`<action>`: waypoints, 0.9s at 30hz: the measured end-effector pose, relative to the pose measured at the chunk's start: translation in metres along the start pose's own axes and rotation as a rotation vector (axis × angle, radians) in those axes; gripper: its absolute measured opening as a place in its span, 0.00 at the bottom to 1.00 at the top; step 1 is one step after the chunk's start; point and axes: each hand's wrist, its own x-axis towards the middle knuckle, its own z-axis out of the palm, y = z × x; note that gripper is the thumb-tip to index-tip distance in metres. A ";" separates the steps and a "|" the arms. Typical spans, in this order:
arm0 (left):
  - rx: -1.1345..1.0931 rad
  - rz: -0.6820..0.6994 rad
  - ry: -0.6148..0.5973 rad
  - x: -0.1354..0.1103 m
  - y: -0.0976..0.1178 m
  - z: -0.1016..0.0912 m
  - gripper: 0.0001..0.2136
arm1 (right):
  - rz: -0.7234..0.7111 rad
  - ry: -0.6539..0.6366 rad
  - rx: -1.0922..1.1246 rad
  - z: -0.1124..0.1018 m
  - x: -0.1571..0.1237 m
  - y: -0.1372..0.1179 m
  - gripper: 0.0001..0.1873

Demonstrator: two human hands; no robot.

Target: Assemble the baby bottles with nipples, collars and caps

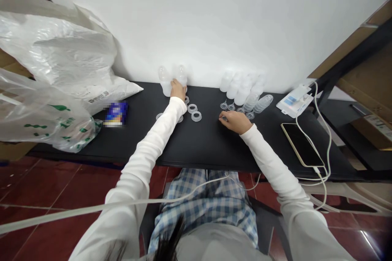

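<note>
Two capped baby bottles stand by the wall: the left one [164, 81] is free. My left hand [178, 89] is closed around the lower part of the right bottle [181, 74]. Several translucent screw rings [196, 116] lie near my left hand, some partly behind my sleeve. At the right, my right hand [232, 121] rests low over the table, fingers closed on a small clear bottle teat [224, 118], mostly hidden. Beyond it lie several more clear teats [224, 105]. Behind these stand several white bottles [234, 89] and nested clear domed caps [263, 103].
On the black table [208, 142] lie a phone [301, 144] with a white cable and a clear plastic case [294, 101]. Large plastic bags [58, 57] and a blue packet [116, 113] are on the left. Another cable [122, 203] crosses over my lap.
</note>
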 end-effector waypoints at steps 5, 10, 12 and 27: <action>-0.131 0.091 0.060 -0.004 -0.014 0.005 0.30 | -0.103 0.106 0.039 0.009 0.003 0.006 0.10; -0.094 0.339 0.056 -0.066 -0.002 -0.014 0.22 | -0.135 0.168 0.042 0.013 0.005 0.007 0.10; 0.007 0.459 -0.038 -0.099 0.005 -0.020 0.16 | -0.139 0.199 0.046 0.013 0.006 0.007 0.10; -0.479 0.439 -0.398 -0.119 0.031 0.033 0.12 | 0.057 0.577 0.404 0.028 0.021 0.011 0.16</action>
